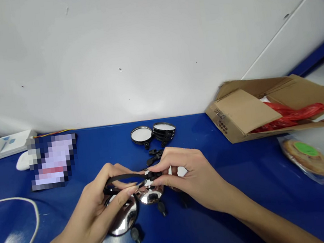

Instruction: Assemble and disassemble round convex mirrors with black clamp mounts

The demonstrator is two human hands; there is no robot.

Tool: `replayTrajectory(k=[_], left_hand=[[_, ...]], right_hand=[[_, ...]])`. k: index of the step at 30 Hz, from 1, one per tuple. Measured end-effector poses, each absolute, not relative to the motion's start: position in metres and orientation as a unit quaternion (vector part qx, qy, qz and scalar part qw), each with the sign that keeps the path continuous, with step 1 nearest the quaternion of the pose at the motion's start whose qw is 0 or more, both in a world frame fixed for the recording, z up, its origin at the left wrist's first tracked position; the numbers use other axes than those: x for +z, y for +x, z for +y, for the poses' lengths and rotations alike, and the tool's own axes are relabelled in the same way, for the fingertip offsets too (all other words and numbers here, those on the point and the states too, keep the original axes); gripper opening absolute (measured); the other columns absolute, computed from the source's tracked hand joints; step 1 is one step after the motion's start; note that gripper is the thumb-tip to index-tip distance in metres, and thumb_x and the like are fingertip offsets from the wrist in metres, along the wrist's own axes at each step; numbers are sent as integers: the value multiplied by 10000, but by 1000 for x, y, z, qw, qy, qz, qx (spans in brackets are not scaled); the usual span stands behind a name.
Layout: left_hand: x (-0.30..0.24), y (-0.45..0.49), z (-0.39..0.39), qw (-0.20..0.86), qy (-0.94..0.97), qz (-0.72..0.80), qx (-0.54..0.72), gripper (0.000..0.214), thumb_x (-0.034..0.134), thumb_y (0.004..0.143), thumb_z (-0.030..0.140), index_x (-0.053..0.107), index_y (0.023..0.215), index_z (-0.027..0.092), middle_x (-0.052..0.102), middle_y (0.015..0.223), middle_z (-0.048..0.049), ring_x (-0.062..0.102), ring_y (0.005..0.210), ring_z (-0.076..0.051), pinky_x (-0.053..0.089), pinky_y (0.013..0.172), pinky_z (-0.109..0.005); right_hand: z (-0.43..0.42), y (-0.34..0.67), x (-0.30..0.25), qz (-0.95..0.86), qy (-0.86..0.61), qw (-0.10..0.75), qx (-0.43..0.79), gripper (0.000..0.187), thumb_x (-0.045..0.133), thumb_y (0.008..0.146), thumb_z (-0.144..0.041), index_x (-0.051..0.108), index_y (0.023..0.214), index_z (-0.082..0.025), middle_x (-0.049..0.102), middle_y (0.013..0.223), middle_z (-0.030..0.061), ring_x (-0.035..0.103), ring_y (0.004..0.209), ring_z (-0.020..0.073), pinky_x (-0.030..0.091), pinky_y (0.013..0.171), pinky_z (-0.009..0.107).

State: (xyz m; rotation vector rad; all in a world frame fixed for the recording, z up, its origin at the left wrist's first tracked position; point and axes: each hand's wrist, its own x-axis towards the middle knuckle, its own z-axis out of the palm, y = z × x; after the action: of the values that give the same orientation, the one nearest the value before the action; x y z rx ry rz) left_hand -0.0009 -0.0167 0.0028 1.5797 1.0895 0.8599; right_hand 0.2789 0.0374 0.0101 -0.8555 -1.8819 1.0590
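Note:
My left hand [101,202] grips a small round mirror [125,176] by its black rim, tilted nearly edge-on. With thumb and fingers, my right hand [190,169] pinches a black swivel joint [153,175] at the mirror's stem; whether the two parts are fully joined I cannot make out. Below my hands lie a shiny round mirror [125,220] and another mirror [150,197], each with a black stem. A third shiny piece [182,171] is partly hidden by my right hand. Loose black joints [153,155] sit just behind my fingers.
On the blue table, a round mirror [141,134] and a stack of mirrors [164,128] stand near the wall. A cardboard box [232,118] with red plastic and a wrapped round item [308,156] are right. Left are a blurred phone [56,160], white mouse [23,161] and white cable [35,212].

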Motion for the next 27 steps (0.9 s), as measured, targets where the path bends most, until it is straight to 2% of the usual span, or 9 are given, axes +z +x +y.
replayTrajectory(k=[4, 9, 13, 16, 19, 21, 25, 27], left_hand=[[3, -3, -17, 499, 648, 458, 349, 137, 636, 1231, 427, 695, 1236, 304, 811, 1386, -62, 804, 1219, -261, 640, 959, -342], [4, -2, -19, 513, 633, 472, 337, 188, 636, 1225, 479, 700, 1225, 303, 808, 1374, -67, 798, 1167, -261, 622, 886, -324], [3, 0, -22, 533, 618, 477, 326, 214, 646, 1214, 510, 697, 1216, 302, 804, 1363, -71, 798, 1147, -262, 619, 890, -331], [4, 5, -21, 547, 597, 472, 348, 239, 689, 1192, 514, 695, 1135, 281, 815, 1286, -66, 795, 1076, -239, 616, 859, -314], [9, 10, -18, 578, 543, 474, 381, 266, 787, 1138, 513, 710, 1076, 266, 847, 1085, -38, 798, 937, -200, 605, 767, -257], [12, 12, -14, 615, 500, 468, 390, 271, 849, 1098, 503, 727, 1080, 261, 868, 969, -25, 830, 907, -199, 633, 788, -246], [17, 12, -10, 676, 453, 435, 386, 282, 902, 1062, 467, 745, 1138, 245, 905, 966, -51, 893, 906, -236, 718, 865, -310], [20, 12, -10, 684, 434, 442, 385, 289, 910, 1057, 451, 742, 1169, 245, 911, 963, -53, 900, 881, -225, 722, 836, -282]], right_hand=[[38, 279, 9, -749, -323, 400, 417, 162, 977, 980, -241, 926, 1134, -235, 759, 888, -27, 715, 782, 112, 566, 726, 234], [35, 280, 10, -762, -316, 394, 406, 176, 960, 999, -256, 919, 1164, -212, 742, 898, -21, 710, 782, 109, 571, 724, 226], [34, 281, 10, -788, -311, 376, 375, 166, 919, 1035, -230, 908, 1198, -201, 741, 927, -10, 701, 780, 113, 577, 721, 230], [33, 281, 9, -798, -305, 376, 359, 178, 888, 1061, -228, 895, 1238, -210, 747, 949, -2, 713, 793, 121, 594, 724, 235], [32, 279, 8, -799, -293, 393, 349, 185, 869, 1076, -219, 881, 1260, -221, 748, 977, 3, 724, 798, 121, 609, 716, 231], [31, 276, 8, -801, -286, 409, 332, 196, 869, 1073, -210, 872, 1269, -217, 746, 991, 5, 714, 773, 112, 612, 708, 228], [31, 272, 4, -815, -260, 434, 281, 191, 860, 1075, -190, 854, 1264, -173, 758, 1004, 26, 715, 774, 117, 610, 712, 241], [31, 272, 3, -829, -250, 430, 256, 157, 825, 1098, -174, 848, 1251, -152, 770, 1006, 43, 733, 824, 135, 610, 739, 254]])
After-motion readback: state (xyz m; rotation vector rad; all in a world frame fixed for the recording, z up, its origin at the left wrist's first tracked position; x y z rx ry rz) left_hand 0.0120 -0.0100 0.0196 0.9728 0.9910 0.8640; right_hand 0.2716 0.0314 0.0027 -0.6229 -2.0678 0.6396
